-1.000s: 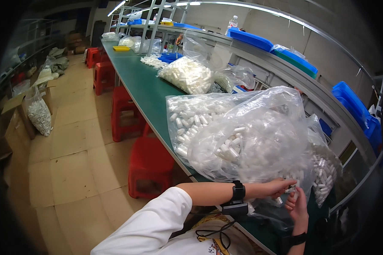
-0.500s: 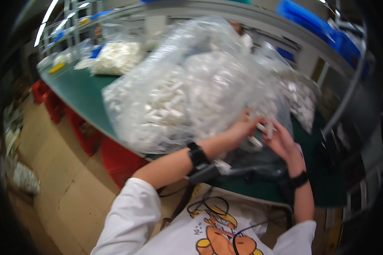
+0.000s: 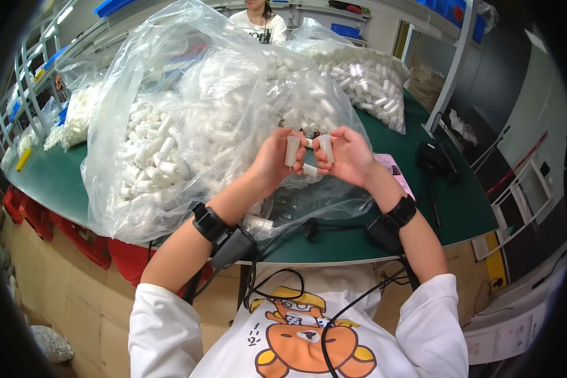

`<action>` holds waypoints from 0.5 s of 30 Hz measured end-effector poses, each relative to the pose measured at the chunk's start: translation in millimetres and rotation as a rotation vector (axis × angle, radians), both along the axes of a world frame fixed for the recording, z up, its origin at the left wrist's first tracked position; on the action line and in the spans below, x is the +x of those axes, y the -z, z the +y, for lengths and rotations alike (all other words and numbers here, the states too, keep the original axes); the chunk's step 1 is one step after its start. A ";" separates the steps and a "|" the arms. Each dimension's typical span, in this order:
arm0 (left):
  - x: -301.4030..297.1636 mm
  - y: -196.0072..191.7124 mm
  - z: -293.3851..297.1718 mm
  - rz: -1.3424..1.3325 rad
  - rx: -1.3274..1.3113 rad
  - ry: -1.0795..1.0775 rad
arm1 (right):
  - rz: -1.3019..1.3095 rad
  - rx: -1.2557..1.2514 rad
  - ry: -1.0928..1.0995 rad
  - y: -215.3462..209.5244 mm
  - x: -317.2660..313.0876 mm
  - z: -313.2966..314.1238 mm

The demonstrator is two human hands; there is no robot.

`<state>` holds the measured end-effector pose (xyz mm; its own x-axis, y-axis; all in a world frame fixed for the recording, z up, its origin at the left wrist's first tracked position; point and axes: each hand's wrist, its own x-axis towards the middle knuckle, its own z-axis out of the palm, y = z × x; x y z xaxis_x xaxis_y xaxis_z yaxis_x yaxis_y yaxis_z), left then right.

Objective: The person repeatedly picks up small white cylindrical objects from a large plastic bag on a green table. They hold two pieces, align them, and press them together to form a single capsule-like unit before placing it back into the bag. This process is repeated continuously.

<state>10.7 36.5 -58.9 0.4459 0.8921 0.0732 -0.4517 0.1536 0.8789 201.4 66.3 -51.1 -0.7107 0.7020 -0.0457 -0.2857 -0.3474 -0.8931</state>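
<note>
both forearms come up from the lower edge, elbows wide, and slant inward until the hands nearly meet above the worktop [image 3: 469, 217]. the left hand [image 3: 274, 159] is turned palm-inward, its grip closed around a white plastic tube [image 3: 292, 151] held near upright; the right hand [image 3: 353, 159] mirrors it, thumb and fingers pinching a second tube [image 3: 326, 148], slightly tilted. the two tubes are side by side, just apart, in front of a large clear plastic bag [image 3: 198, 82] packed with similar tubes. each wrist wears a black strap.

the worktop is green, with another filled bag [image 3: 392, 113] at its far right and red stools [image 3: 94, 242] by its left edge, on a tan floor [image 3: 88, 302]. across from the wearer sits a person in a white top [image 3: 274, 28], the head cut off by the upper edge.

fingers cover parts of both tubes; crumpled film blurs much of the bag's contents; the right forearm partly hides a pink printed sheet [image 3: 398, 173].
</note>
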 end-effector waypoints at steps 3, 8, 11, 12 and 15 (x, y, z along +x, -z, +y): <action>-1.2 -0.3 -1.4 -0.019 0.032 0.046 | -0.010 0.019 0.004 -2.6 -1.1 -3.0; -0.9 -4.2 -7.4 -0.016 0.027 0.048 | 0.001 -0.004 -0.004 -1.3 -0.5 -1.3; -1.6 -5.1 -6.6 -0.043 0.009 0.071 | 0.004 -0.016 0.014 -2.1 -1.8 -2.7; -0.9 -6.5 -8.2 -0.029 0.005 0.058 | 0.005 -0.021 0.019 -2.1 -2.4 -3.1; 1.5 -9.2 -11.6 -0.004 0.010 0.031 | 0.012 -0.014 0.018 0.3 -3.8 -3.2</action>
<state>12.3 25.0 -49.7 0.4732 0.8769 0.0842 -0.4502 0.1586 0.8787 197.6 63.1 -51.4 -0.6982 0.7143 -0.0477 -0.3024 -0.3547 -0.8847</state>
